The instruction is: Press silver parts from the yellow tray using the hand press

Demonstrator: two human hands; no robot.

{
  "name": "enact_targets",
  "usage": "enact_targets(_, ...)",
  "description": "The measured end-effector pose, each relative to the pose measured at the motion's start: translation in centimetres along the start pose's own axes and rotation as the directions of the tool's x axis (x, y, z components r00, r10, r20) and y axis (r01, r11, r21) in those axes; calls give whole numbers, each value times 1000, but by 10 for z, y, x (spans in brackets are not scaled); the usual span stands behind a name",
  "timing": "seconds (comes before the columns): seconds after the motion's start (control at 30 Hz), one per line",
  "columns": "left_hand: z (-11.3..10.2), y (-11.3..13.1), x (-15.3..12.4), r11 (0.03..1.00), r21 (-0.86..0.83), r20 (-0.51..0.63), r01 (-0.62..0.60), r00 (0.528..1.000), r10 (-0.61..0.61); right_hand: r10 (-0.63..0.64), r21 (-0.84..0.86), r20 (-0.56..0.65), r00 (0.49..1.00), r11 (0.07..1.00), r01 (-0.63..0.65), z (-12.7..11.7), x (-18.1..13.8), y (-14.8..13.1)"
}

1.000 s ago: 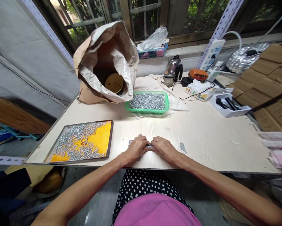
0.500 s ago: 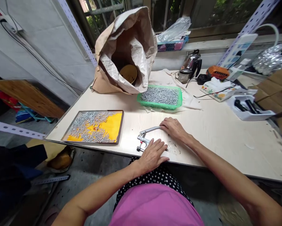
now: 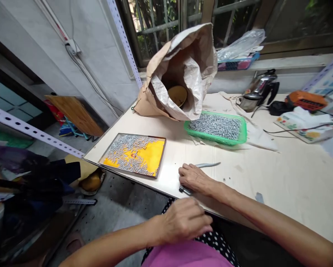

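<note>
A pair of silver-grey metal pliers [image 3: 208, 165] lies near the front edge of the table. My right hand [image 3: 195, 178] covers its middle with curled fingers closed on it; a handle and the dark-tipped jaw end show on either side. Over my lap, just off the table edge, my left hand [image 3: 184, 218] is closed with its back to me, and what its fingers may hold is hidden. To the left sits a shallow tray [image 3: 153, 152] with a yellow bottom, partly covered with small silver metal pieces. More such pieces fill a green plastic basket [image 3: 224, 141] further back.
An open paper sack [image 3: 149, 100] with a round scoop or bowl inside stands at the back. Behind right are a metal kettle [image 3: 262, 87], an orange battery pack [image 3: 307, 100] and a tissue box [image 3: 308, 128]. A perforated shelf post [image 3: 124, 40] rises at the back left.
My right hand has moved from the handle end onto the pliers' middle. My left hand has left the pliers, drawn back over my lap and closed. The view has turned left.
</note>
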State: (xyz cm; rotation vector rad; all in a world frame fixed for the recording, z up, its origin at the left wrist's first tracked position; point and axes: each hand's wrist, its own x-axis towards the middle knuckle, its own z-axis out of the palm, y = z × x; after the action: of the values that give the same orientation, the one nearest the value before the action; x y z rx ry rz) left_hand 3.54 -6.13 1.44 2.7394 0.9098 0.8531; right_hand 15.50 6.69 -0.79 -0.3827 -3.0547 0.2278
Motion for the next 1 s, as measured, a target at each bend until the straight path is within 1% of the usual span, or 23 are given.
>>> enact_targets(0.03, -14, -11, -6, 993, 72, -52, 93, 995, -89, -28, 8, -35, 999, 1000, 28, 4, 0, 1)
enact_targets(0.07, -29, -26, -11, 966, 145, -102, 212, 975, -198, -56, 16, -76, 996, 998, 57, 9, 0, 2)
enact_targets(0.1, -42, -44, -17, 910, 214, -149, 354, 933, -328, -81, 25, -123, 989, 996, 85, 13, -1, 2)
enact_targets(0.13, -55, -66, -23, 824, 270, -197, 498, 866, -459, -98, 38, -175, 980, 994, 106, 17, -2, 1)
enact_targets(0.2, -76, -110, -34, 642, 362, -241, 676, 733, -636, -98, 89, -283, 954, 988, 128, 22, -5, -2)
enact_targets(0.23, -83, -131, -38, 557, 385, -257, 736, 665, -701, -81, 129, -339, 937, 983, 131, 22, -6, -3)
enact_targets(0.27, -89, -149, -42, 493, 399, -259, 773, 611, -748, -49, 173, -397, 916, 977, 128, 21, -7, -3)
enact_targets(0.3, -93, -164, -44, 447, 410, -254, 795, 570, -781, -2, 217, -460, 888, 970, 114, 17, -8, -1)
enact_targets(0.33, -95, -176, -45, 425, 420, -239, 802, 549, -801, 55, 251, -526, 849, 963, 93, 12, -10, 3)
enact_targets(0.37, -96, -184, -44, 424, 429, -215, 798, 545, -810, 115, 272, -592, 798, 960, 64, 5, -11, 10)
enact_targets(0.4, -96, -191, -41, 437, 437, -187, 786, 555, -811, 176, 282, -654, 736, 959, 21, -4, -14, 20)
enact_targets(0.47, -94, -199, -33, 479, 456, -129, 750, 588, -798, 286, 278, -745, 603, 954, -109, -24, -19, 48)
enact_targets(0.5, -92, -202, -28, 489, 469, -109, 736, 597, -795, 333, 269, -770, 545, 943, -195, -35, -23, 64)
enact_targets(0.53, -89, -205, -22, 490, 483, -92, 726, 599, -796, 381, 262, -779, 499, 920, -293, -46, -27, 81)
enact_targets(0.57, -87, -208, -16, 486, 497, -77, 719, 594, -801, 426, 255, -777, 464, 886, -387, -55, -31, 97)
enact_targets(0.63, -81, -215, -7, 460, 522, -53, 718, 566, -823, 502, 216, -750, 431, 801, -558, -71, -39, 123)
enact_targets(0.7, -76, -223, 0, 436, 536, -36, 723, 535, -844, 546, 179, -719, 431, 745, -643, -80, -44, 132)
enact_targets(0.73, -74, -227, 1, 427, 541, -32, 725, 525, -851, 555, 173, -703, 444, 740, -651, -80, -46, 129)
enact_targets(0.77, -71, -231, 2, 420, 546, -30, 725, 518, -855, 558, 176, -685, 469, 751, -636, -78, -48, 122)
enact_targets(0.83, -68, -236, 3, 426, 551, -22, 718, 523, -852, 552, 210, -631, 545, 798, -565, -68, -51, 96)
enact_targets(0.9, -65, -241, 2, 443, 557, -5, 702, 537, -844, 541, 270, -551, 635, 836, -478, -50, -56, 60)
enact_targets(0.93, -64, -242, 2, 455, 560, 7, 692, 546, -838, 542, 304, -506, 671, 840, -449, -40, -59, 41)
enact_targets(1.0, -63, -246, 2, 480, 567, 35, 670, 562, -827, 563, 356, -380, 734, 821, -446, -20, -66, 8)
